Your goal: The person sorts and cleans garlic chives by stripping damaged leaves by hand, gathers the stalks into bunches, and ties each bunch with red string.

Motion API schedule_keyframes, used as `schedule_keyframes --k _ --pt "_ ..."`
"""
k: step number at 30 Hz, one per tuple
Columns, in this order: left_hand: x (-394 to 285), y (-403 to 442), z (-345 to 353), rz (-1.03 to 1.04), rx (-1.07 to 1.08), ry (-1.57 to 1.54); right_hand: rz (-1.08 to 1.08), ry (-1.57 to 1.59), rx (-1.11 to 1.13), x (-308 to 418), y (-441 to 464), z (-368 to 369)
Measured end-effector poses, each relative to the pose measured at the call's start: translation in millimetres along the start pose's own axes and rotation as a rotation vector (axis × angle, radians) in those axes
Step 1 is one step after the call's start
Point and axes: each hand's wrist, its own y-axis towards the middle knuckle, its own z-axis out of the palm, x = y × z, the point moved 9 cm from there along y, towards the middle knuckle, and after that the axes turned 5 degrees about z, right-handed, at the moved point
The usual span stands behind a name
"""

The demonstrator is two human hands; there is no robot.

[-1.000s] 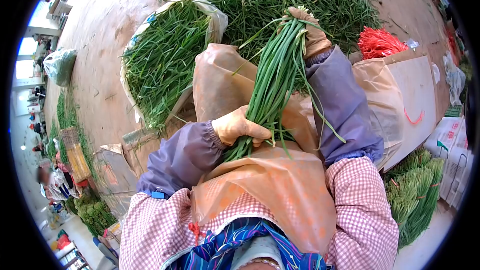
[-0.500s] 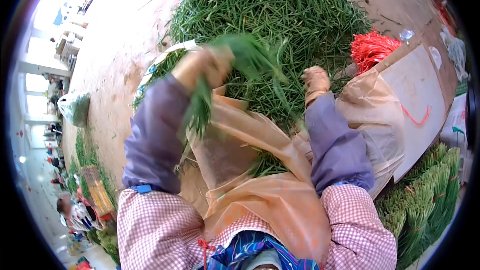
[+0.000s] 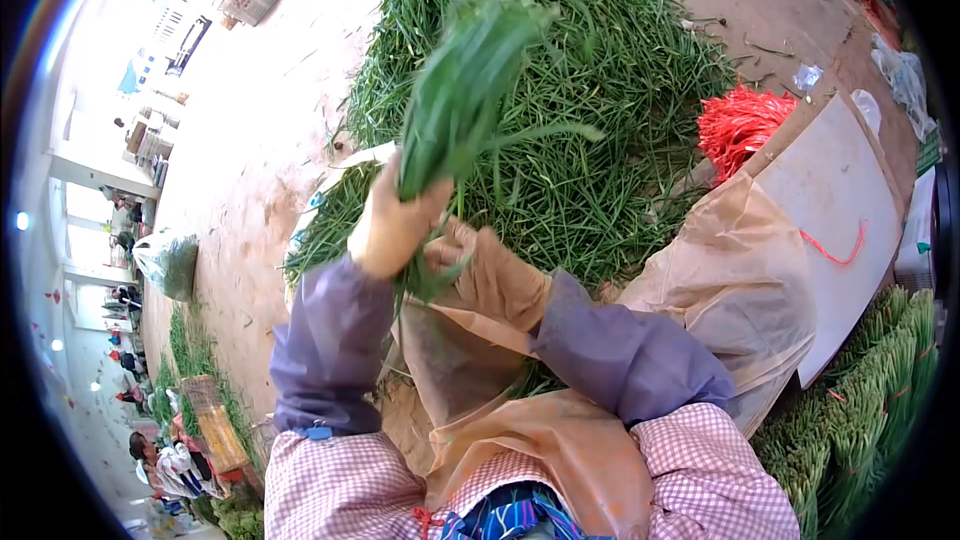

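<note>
My left hand, in a tan glove, is closed around a bunch of long green stalks. The bunch is tilted up and away, its upper end blurred by motion. Close beside it, my right hand, also gloved, has its fingers curled at the lower ends of the bunch, where some green blades hang down. Beyond both hands spreads a large heap of loose green stalks. A tan plastic apron covers my lap below my hands.
Red plastic ties lie right of the heap, beside a pale board with one loose tie. Tied green bundles stand at lower right. Far left are a filled plastic bag, a yellow crate and a person.
My left hand has lowered slightly, and its bunch now points upward. My right hand has moved left from the heap's near edge to the bunch.
</note>
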Motion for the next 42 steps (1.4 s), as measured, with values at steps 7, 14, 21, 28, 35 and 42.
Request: schedule_keyframes --k 7,14,21,28,35,42 --pt "65.9 -159.7 -9.5 -0.248 0.262 0.164 -0.192 0.505 -0.109 2.8 4.8 -25.4" --pt "134.2 -264.4 -27.7 -0.511 0.263 -0.286 -0.354 0.245 -0.537 27.8 24.6 -115.7" --pt "154.7 -276.6 -14.4 -0.564 0.181 -0.513 -0.419 -0.543 -0.778 96.5 21.7 -115.3" --pt "166.1 -296.1 -12.9 -0.41 0.125 -0.397 -0.279 -0.861 -0.961 193.4 -62.0 -68.5" --pt "138.5 -287.0 -16.2 -0.465 0.072 -0.073 0.268 -1.771 -0.593 39.3 -3.7 -13.1" --pt "147.1 -289.7 -16.0 -0.357 0.083 -0.014 -0.115 -2.317 -0.5 55.8 -17.1 -25.8"
